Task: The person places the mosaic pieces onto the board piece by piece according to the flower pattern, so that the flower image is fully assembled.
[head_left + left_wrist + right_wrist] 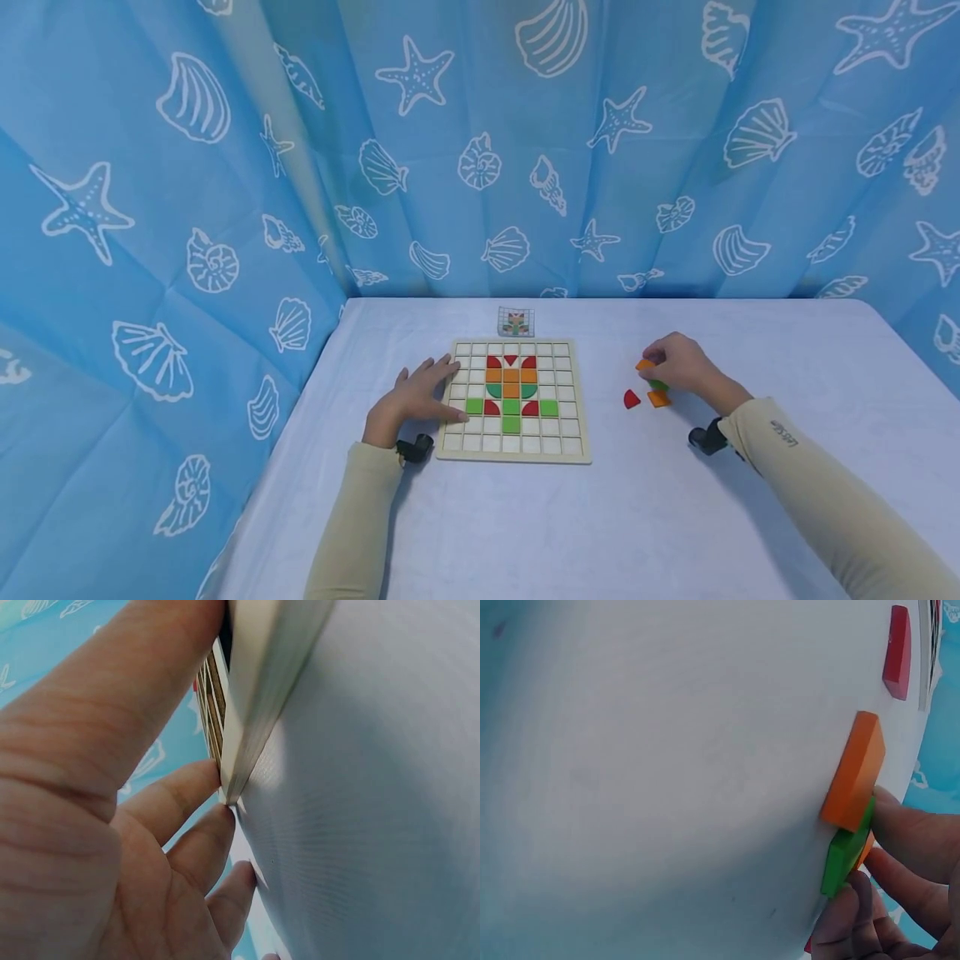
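Observation:
My left hand (416, 398) rests at the left edge of a square wooden grid board (513, 458), its fingers spread and the thumb reaching over the frame. In the left wrist view, fingertips touch the board's rim (259, 697). Red, orange, green and teal pieces form a flower-like pattern on the grid. To the right, my right hand (681, 364) pinches an orange piece (643, 364) between thumb and finger. Right beside those fingertips is a green piece (847, 851), partly hidden by the hand in the head view. Another orange piece (659, 399) lies just below, overlapping the green one in the right wrist view.
A red quarter-round piece (632, 399) lies on the white tablecloth (525, 533) between board and right hand. Behind the board is a small pattern card (516, 322). A blue shell-print curtain (480, 200) hangs along the back and left.

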Available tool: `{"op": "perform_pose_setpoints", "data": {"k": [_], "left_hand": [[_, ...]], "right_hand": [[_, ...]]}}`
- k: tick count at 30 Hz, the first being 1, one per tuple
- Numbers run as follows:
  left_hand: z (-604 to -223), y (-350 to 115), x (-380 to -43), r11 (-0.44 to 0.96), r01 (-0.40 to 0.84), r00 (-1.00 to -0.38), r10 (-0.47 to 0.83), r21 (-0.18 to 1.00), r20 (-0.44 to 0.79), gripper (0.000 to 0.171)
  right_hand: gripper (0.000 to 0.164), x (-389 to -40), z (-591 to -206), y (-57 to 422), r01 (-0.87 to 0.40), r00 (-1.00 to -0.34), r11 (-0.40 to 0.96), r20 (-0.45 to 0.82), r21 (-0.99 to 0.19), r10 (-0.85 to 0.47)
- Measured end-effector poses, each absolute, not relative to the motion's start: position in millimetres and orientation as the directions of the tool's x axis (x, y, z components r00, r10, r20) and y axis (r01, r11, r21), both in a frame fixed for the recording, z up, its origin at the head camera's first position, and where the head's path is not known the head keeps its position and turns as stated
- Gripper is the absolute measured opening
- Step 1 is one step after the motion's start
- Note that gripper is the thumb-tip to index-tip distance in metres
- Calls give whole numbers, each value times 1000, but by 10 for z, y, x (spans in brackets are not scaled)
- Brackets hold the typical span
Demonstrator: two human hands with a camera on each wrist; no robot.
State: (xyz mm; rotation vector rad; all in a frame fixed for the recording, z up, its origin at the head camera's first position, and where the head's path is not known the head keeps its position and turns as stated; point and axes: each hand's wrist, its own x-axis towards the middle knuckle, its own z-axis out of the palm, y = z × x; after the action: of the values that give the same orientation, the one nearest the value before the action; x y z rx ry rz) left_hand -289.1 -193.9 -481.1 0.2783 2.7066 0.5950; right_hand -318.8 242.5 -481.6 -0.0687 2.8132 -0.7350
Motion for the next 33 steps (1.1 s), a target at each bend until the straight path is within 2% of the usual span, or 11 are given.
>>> {"op": "perform_pose_setpoints", "data": {"k": [5,12,17,20,28,33], "left_hand": [[-4826,-1939,-2893,890,116,-919,264,441,-292,100],[-4818,-1928,-2898,883,113,-918,268,456,-291,101],[-4813,-1923,-2901,886,111,-915,267,450,-301,101],[-4816,-1916,-2897,886,106,-916,263,451,-301,101],[-4814,-1916,-2881,889,107,-917,261,445,-300,101],[-4792,-1933,-2890,890,111,-917,263,441,-301,101]], "right_hand": [[35,-3182,-4772,2411,11,-969,864,-220,-504,-116],[44,-3197,-4738,2393,4,-959,865,-246,-502,-138],[28,-3189,-4757,2381,-1,-956,865,-252,-502,-147],[21,-3183,-4777,2368,-31,-961,859,-221,-510,-166],[23,-3167,-4696,2198,-117,-989,858,-19,-500,-146],[25,-3154,-4614,2024,-143,-987,852,14,-503,-158]]}}
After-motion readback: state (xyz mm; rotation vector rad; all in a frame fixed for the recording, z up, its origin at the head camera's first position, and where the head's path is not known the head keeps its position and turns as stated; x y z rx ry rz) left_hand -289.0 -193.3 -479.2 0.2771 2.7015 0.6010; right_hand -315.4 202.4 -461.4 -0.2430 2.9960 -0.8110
